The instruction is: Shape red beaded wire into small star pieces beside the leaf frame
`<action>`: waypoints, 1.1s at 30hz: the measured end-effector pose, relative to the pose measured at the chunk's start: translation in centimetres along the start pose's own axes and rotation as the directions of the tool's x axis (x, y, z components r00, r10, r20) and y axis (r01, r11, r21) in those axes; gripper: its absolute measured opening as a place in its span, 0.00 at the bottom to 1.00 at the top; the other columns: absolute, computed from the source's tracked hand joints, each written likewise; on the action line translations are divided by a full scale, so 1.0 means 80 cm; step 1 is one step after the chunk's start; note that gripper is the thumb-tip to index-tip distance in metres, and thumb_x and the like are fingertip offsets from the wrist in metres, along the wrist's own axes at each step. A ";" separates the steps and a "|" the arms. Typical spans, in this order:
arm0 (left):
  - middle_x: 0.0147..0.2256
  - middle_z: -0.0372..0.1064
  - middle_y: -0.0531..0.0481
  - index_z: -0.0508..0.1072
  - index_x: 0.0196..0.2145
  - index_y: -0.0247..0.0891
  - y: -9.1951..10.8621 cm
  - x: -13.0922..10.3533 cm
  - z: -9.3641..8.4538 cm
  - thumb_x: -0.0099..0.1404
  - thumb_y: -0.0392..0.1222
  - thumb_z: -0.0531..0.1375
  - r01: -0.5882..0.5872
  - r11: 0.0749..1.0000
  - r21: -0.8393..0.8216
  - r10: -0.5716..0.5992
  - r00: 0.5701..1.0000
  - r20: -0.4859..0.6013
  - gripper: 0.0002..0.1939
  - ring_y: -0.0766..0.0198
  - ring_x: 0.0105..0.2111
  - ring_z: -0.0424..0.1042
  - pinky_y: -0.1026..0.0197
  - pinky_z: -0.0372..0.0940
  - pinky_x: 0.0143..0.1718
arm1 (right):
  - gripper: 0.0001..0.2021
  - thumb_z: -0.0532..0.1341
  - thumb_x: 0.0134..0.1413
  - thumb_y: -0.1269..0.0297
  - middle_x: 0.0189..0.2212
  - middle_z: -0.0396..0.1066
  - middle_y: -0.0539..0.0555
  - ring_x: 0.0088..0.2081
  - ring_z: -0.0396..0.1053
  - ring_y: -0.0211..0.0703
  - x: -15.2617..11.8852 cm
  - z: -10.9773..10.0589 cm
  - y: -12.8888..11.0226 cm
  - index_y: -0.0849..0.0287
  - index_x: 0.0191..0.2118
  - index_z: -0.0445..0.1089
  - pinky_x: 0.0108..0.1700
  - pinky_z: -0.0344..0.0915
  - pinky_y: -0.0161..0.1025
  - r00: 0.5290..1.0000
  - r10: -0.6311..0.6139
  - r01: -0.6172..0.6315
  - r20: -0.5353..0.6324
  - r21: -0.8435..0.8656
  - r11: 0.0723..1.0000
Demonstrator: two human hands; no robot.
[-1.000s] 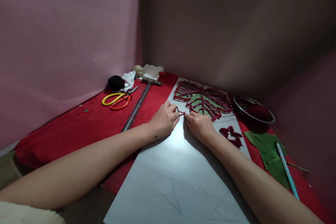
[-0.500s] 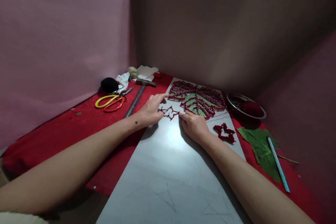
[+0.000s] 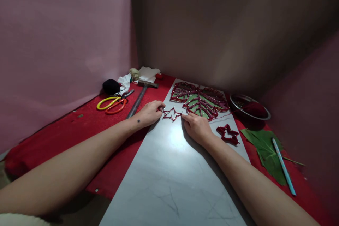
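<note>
A star of nails outlined in dark red thread (image 3: 172,114) stands on the pale board (image 3: 159,169). At its left point is my left hand (image 3: 151,113), fingers curled together; whatever they pinch is too small to make out. My right hand (image 3: 197,126) rests on the board at the star's right point, index finger stretched toward a nail and the other fingers folded under; anything in it is hidden. Behind them spreads a leaf shape of nails and red thread (image 3: 200,100) over green. A thicker red star (image 3: 228,135) lies right of my right hand.
On the red cloth (image 3: 79,137) at left are a hammer (image 3: 139,100), scissors (image 3: 113,105), a black yarn ball (image 3: 111,86) and white cloth. At right are a metal bowl (image 3: 250,107) with red yarn, a green leaf (image 3: 267,152) and a light blue pen (image 3: 284,167).
My left hand's index finger, stretched toward the leaf shape before, has drawn back and curled in at the small star's left point. My right hand has stayed nearly in place.
</note>
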State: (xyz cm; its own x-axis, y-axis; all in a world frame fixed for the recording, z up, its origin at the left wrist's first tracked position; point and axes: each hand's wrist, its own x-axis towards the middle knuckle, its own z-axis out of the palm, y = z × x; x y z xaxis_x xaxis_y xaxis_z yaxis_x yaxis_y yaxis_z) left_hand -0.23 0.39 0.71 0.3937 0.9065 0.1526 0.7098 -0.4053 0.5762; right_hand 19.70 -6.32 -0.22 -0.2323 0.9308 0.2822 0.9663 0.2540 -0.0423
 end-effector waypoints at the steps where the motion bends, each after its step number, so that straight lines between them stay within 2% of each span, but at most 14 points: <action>1: 0.38 0.70 0.44 0.70 0.42 0.32 0.000 0.000 0.000 0.52 0.31 0.51 -0.018 1.000 0.019 0.018 1.000 0.001 0.20 0.62 0.37 0.69 0.61 0.63 0.41 | 0.16 0.49 0.55 0.68 0.34 0.71 0.52 0.31 0.65 0.38 0.000 0.000 0.000 0.54 0.42 0.72 0.30 0.50 0.36 1.000 0.000 0.000 -0.001 0.001 1.000; 5: 0.38 0.69 0.44 0.71 0.42 0.33 -0.001 -0.001 0.001 0.52 0.31 0.50 -0.073 0.993 0.088 0.074 0.997 -0.003 0.19 0.61 0.40 0.67 0.59 0.62 0.44 | 0.16 0.49 0.54 0.68 0.33 0.71 0.52 0.31 0.64 0.38 0.001 0.001 0.001 0.54 0.42 0.72 0.30 0.50 0.36 1.000 0.008 -0.008 0.004 0.004 1.000; 9: 0.37 0.69 0.45 0.70 0.43 0.33 -0.001 -0.001 0.001 0.53 0.31 0.51 -0.079 0.990 0.113 0.079 0.997 0.011 0.19 0.61 0.40 0.66 0.59 0.61 0.44 | 0.16 0.49 0.55 0.68 0.33 0.71 0.52 0.30 0.64 0.38 0.002 0.001 0.000 0.54 0.42 0.73 0.30 0.50 0.36 1.000 0.010 -0.010 0.006 0.008 1.000; 22: 0.35 0.69 0.48 0.70 0.42 0.33 -0.005 0.001 -0.004 0.51 0.31 0.51 -0.064 0.997 -0.041 0.067 0.995 0.067 0.19 0.63 0.36 0.68 0.62 0.61 0.41 | 0.15 0.49 0.55 0.67 0.32 0.72 0.53 0.30 0.65 0.38 0.002 0.004 0.002 0.54 0.40 0.73 0.28 0.49 0.36 1.000 0.003 -0.003 -0.003 -0.003 1.000; 31: 0.35 0.68 0.48 0.70 0.43 0.33 -0.006 0.002 -0.004 0.52 0.30 0.51 -0.067 0.996 -0.063 0.072 0.994 0.080 0.20 0.64 0.36 0.67 0.62 0.61 0.41 | 0.16 0.49 0.55 0.67 0.34 0.72 0.53 0.31 0.65 0.39 0.002 0.004 0.002 0.56 0.41 0.73 0.28 0.49 0.36 1.000 0.000 0.000 -0.002 0.018 1.000; 33: 0.35 0.67 0.48 0.69 0.46 0.33 -0.005 0.001 -0.003 0.52 0.29 0.51 -0.081 0.995 -0.050 0.084 0.994 0.064 0.22 0.64 0.36 0.66 0.60 0.61 0.42 | 0.16 0.49 0.55 0.67 0.34 0.72 0.53 0.31 0.65 0.39 0.002 0.003 0.002 0.56 0.41 0.73 0.29 0.49 0.36 1.000 0.004 -0.004 0.005 0.017 1.000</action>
State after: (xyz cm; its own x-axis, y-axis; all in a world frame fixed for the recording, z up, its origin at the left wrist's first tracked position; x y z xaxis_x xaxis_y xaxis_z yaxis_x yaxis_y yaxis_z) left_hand -0.66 0.63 0.67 0.4885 0.8598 0.1489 0.6456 -0.4709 0.6012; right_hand 19.80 -6.03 -0.44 -0.2293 0.9331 0.2770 0.9651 0.2549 -0.0598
